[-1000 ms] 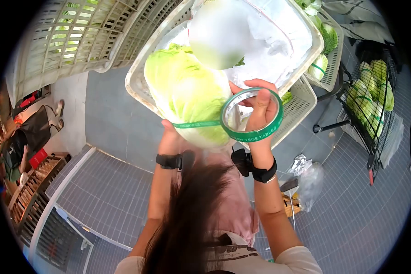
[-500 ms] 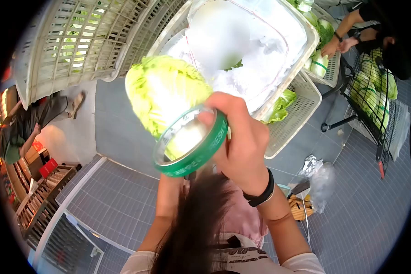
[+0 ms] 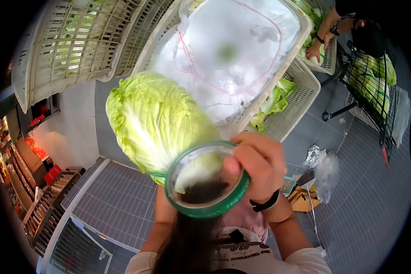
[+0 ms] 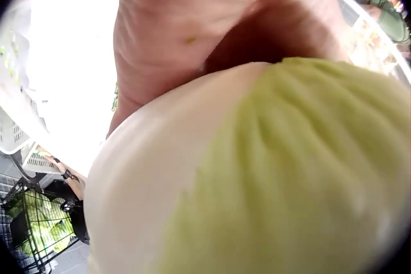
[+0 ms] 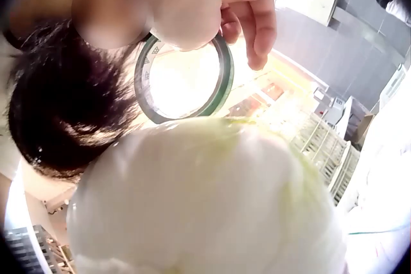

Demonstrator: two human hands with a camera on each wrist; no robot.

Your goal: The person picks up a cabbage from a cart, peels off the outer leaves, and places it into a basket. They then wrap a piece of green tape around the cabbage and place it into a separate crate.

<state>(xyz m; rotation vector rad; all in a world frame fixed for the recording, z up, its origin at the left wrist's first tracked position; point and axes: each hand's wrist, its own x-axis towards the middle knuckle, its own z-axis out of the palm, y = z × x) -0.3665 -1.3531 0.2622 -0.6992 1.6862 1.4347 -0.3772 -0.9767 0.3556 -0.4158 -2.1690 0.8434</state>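
A large napa cabbage (image 3: 155,118) is tilted over the near left corner of the crate, its leafy end pointing away. My left hand (image 4: 186,23) grips its pale base, with the palm pressed against it in the left wrist view; the roll and cabbage hide that hand in the head view. My right hand (image 3: 262,164) pinches the rim of a green printed tape roll (image 3: 205,212), held above the base end. A short green strip (image 3: 157,174) shows at the cabbage's side, beside the roll. In the right wrist view the roll (image 5: 221,94) stands just beyond the cabbage base.
A white crate (image 3: 301,34) lined with plastic lies ahead. Below it, another crate (image 3: 301,105) holds loose leaves. Tall crates (image 3: 41,68) rise at left. At upper right, another person's hands (image 3: 315,50) handle a cabbage beside a wire cart (image 3: 370,86) of cabbages.
My right hand has brought the tape roll from the cabbage's right side across and down over its base end. The cabbage has shifted left and nearer. Another person has come in at upper right.
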